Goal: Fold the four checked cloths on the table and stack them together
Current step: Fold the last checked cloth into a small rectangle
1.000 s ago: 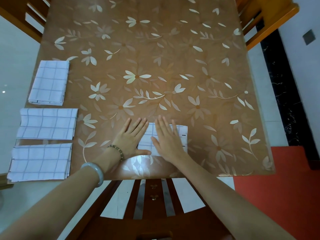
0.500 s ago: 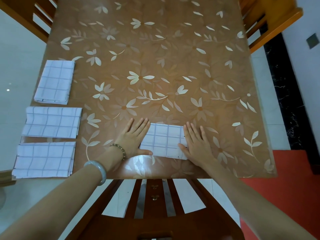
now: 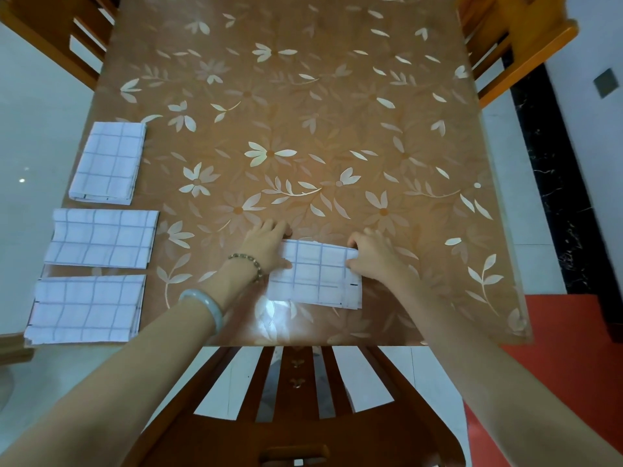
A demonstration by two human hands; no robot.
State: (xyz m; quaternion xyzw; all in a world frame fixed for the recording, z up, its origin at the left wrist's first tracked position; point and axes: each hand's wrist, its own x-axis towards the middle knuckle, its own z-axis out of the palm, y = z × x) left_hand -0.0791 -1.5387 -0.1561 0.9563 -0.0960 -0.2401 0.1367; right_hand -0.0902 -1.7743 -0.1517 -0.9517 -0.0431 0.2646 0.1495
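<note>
A folded white checked cloth point(image 3: 317, 276) lies near the table's front edge, in front of me. My left hand point(image 3: 268, 246) grips its far left corner, fingers curled over the edge. My right hand point(image 3: 372, 254) pinches its far right corner, thumb on top. The far edge is raised a little off the table. Three more folded checked cloths lie in a column along the left side: a far cloth point(image 3: 109, 161), a middle cloth point(image 3: 101, 238) and a near cloth point(image 3: 87, 308). They lie apart, none on top of another.
The brown table point(image 3: 303, 129) has a glossy cover with a pale flower pattern. A wooden chair back point(image 3: 293, 416) stands right below the front edge. More wooden chairs stand at the far left point(image 3: 50, 32) and far right point(image 3: 512, 42) corners. A red mat point(image 3: 573, 348) lies on the floor at right.
Both hands lay flat on or beside the cloth before. They have moved to its far corners and now curl around them, lifting the far edge slightly.
</note>
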